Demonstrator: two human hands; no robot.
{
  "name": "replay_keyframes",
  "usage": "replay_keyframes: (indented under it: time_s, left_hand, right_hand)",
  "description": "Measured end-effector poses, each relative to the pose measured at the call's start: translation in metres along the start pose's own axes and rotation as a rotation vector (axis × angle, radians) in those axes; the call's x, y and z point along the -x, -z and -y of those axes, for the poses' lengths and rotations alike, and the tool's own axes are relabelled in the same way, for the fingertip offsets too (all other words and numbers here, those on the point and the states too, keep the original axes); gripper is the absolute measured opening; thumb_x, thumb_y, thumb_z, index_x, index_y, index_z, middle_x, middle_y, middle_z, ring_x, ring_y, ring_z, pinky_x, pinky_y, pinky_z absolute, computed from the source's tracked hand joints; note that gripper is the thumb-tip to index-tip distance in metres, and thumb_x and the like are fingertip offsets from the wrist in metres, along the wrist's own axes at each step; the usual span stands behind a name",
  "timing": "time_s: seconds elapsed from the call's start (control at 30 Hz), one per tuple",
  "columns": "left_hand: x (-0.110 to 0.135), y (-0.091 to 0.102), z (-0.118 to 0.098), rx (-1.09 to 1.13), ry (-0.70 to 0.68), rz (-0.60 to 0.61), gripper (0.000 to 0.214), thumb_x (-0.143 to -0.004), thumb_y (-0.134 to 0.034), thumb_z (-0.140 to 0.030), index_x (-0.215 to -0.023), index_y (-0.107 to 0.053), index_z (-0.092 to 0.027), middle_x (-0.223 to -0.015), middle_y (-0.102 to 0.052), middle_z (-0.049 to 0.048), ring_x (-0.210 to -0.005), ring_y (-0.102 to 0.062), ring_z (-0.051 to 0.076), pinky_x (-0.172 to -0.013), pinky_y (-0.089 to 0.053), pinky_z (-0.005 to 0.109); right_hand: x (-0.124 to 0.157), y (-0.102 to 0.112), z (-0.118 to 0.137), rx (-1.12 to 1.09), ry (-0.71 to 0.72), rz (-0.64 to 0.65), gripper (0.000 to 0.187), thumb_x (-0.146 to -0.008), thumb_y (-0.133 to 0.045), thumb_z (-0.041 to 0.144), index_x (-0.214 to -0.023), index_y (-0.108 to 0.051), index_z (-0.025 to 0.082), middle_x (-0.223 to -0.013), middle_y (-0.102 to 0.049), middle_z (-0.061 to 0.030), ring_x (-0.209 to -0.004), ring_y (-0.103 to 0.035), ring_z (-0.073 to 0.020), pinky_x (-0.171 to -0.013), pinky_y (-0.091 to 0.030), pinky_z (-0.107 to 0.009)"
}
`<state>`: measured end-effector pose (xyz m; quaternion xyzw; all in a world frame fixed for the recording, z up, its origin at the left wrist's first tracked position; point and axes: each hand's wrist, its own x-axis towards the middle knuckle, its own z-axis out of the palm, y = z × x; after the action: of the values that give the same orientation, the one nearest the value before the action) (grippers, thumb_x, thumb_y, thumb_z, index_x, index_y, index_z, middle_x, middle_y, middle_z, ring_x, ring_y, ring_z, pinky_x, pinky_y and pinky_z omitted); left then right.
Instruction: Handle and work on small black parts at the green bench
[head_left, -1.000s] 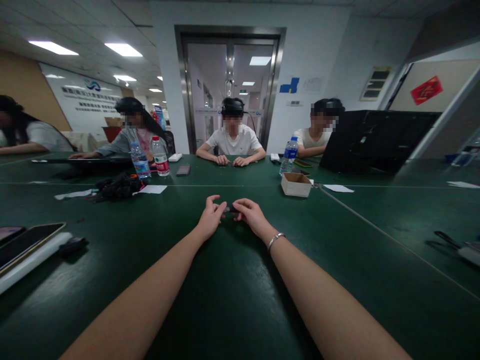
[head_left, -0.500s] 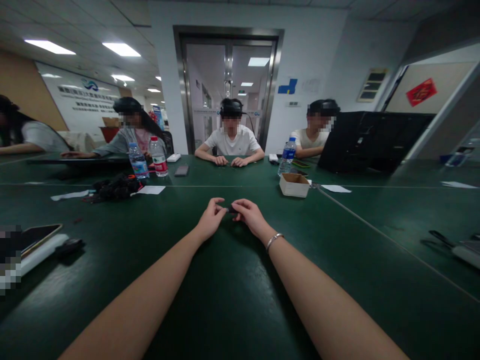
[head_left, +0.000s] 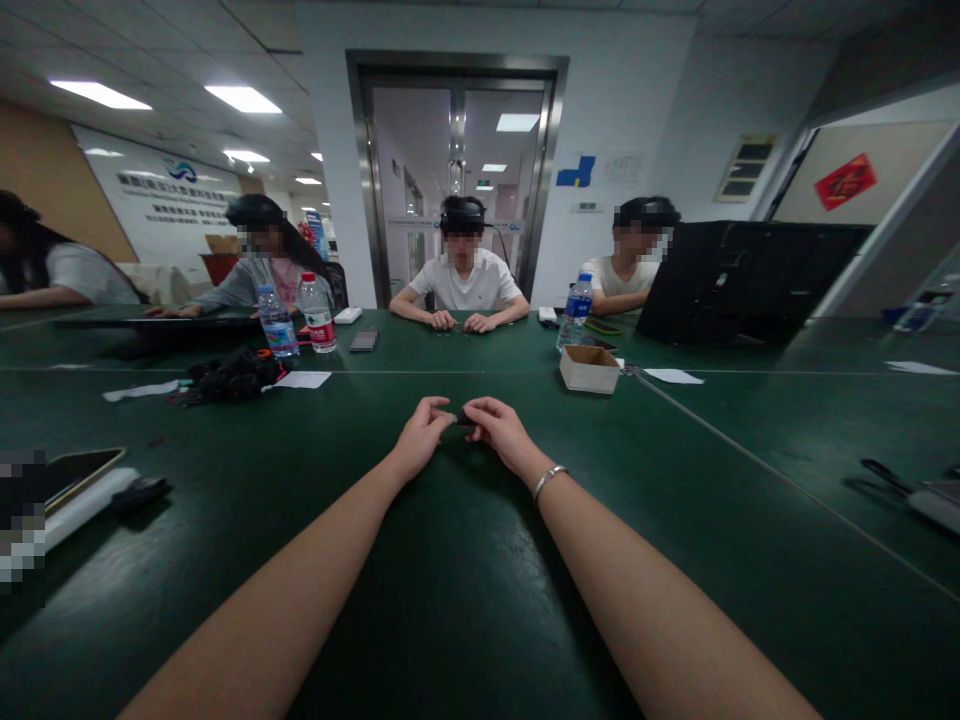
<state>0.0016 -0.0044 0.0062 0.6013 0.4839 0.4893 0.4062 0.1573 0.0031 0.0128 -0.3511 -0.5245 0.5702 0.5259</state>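
Over the green table [head_left: 450, 560], a small black object [head_left: 462, 419] is held between my two hands. It is too small for its kind to be made out. My left hand [head_left: 422, 437] pinches what looks like a paler left end with thumb and fingertips. From the other side, the thumb and forefinger of my right hand [head_left: 501, 430] grip the dark part, and the remaining fingers curl below. A silver bracelet [head_left: 550, 482] circles my right wrist. The fingers partly hide the object.
Ahead stand an open white box [head_left: 589, 372] and a blue-capped bottle [head_left: 576, 312]. Left are a black tangled bundle [head_left: 234, 376], a paper sheet [head_left: 302, 380], two bottles and a phone [head_left: 82, 475]. Several people sit around; a large black monitor [head_left: 742, 285] stands right.
Hardly anything differs: both hands stay in place with the same pinch on the small black object. The view has shifted very slightly.
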Motion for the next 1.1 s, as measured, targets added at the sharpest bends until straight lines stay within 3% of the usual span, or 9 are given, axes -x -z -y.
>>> replay_keyframes:
  time_s: [0.13,0.3,0.47,0.67,0.77,0.87,1.0,1.1]
  left_hand:
    - [0.0017,0.0002,-0.0024,-0.045,-0.010,0.051,0.033,-0.084,-0.044,-0.042,-0.105,-0.051,-0.017,-0.062,-0.053,-0.0020,-0.055,-0.048,0.012,-0.056,-0.037,0.024]
    - [0.0031,0.0002,-0.0055,-0.029,-0.027,0.008,0.036,-0.075,-0.058,-0.032,-0.107,-0.051,-0.018,-0.082,-0.058,0.0018,-0.069,-0.053,0.012,-0.061,-0.039,0.023]
    - [0.0027,-0.0004,-0.0034,-0.031,-0.024,0.043,0.030,-0.086,-0.040,-0.036,-0.105,-0.052,-0.016,-0.064,-0.053,-0.0015,-0.057,-0.048,0.011,-0.058,-0.039,0.024]
    - [0.0039,0.0003,-0.0058,-0.013,-0.057,0.018,0.037,-0.071,-0.059,-0.018,-0.108,-0.052,-0.018,-0.085,-0.057,0.0010,-0.075,-0.055,0.011,-0.073,-0.043,0.025]
    - [0.0050,0.0004,-0.0074,0.004,-0.036,0.057,0.030,-0.076,-0.055,-0.025,-0.105,-0.052,-0.018,-0.082,-0.059,0.0010,-0.068,-0.055,0.011,-0.066,-0.043,0.025]
    - [0.0047,0.0004,-0.0060,-0.056,-0.050,0.078,0.022,-0.079,-0.052,-0.036,-0.090,-0.054,-0.017,-0.066,-0.057,-0.0015,-0.058,-0.052,0.011,-0.059,-0.042,0.024]
    - [0.0052,0.0004,-0.0054,-0.163,-0.029,0.063,0.043,-0.083,-0.039,-0.055,-0.067,-0.052,-0.018,-0.053,-0.052,-0.0013,-0.050,-0.050,0.012,-0.053,-0.040,0.024]
    - [0.0066,0.0005,-0.0061,-0.189,-0.058,0.062,0.036,-0.082,-0.043,-0.051,-0.070,-0.054,-0.019,-0.058,-0.055,-0.0013,-0.055,-0.053,0.013,-0.056,-0.041,0.025]
  right_hand:
    - [0.0006,-0.0007,0.0007,0.010,-0.002,0.007,0.028,-0.061,-0.075,0.036,-0.077,-0.062,0.017,-0.064,-0.061,0.0037,-0.044,-0.048,-0.0053,-0.056,-0.049,-0.026]
    - [0.0000,-0.0006,0.0000,0.007,0.002,0.000,0.028,-0.061,-0.075,0.036,-0.077,-0.062,0.017,-0.062,-0.059,0.0047,-0.043,-0.047,-0.0053,-0.057,-0.050,-0.027]
    - [-0.0010,-0.0003,-0.0012,0.009,0.013,0.005,0.028,-0.060,-0.075,0.036,-0.076,-0.062,0.017,-0.063,-0.059,0.0043,-0.043,-0.047,-0.0053,-0.055,-0.049,-0.026]
    - [-0.0014,0.0004,-0.0011,-0.005,-0.006,-0.002,0.029,-0.060,-0.075,0.036,-0.077,-0.062,0.017,-0.062,-0.060,0.0039,-0.043,-0.047,-0.0056,-0.057,-0.050,-0.028]
    - [-0.0018,0.0006,-0.0013,-0.006,-0.005,-0.001,0.029,-0.059,-0.076,0.036,-0.077,-0.062,0.017,-0.060,-0.059,0.0045,-0.043,-0.047,-0.0057,-0.056,-0.050,-0.027]
    - [-0.0020,0.0007,-0.0015,-0.012,-0.005,0.003,0.030,-0.059,-0.075,0.036,-0.077,-0.062,0.017,-0.060,-0.059,0.0046,-0.042,-0.047,-0.0055,-0.056,-0.049,-0.027]
    - [-0.0019,0.0005,-0.0010,0.000,-0.011,0.018,0.029,-0.061,-0.074,0.037,-0.077,-0.063,0.017,-0.063,-0.062,0.0028,-0.044,-0.049,-0.0055,-0.055,-0.048,-0.025]
    - [-0.0020,0.0006,-0.0011,-0.009,-0.011,0.006,0.030,-0.060,-0.075,0.038,-0.077,-0.063,0.017,-0.064,-0.063,0.0024,-0.044,-0.049,-0.0057,-0.054,-0.048,-0.025]
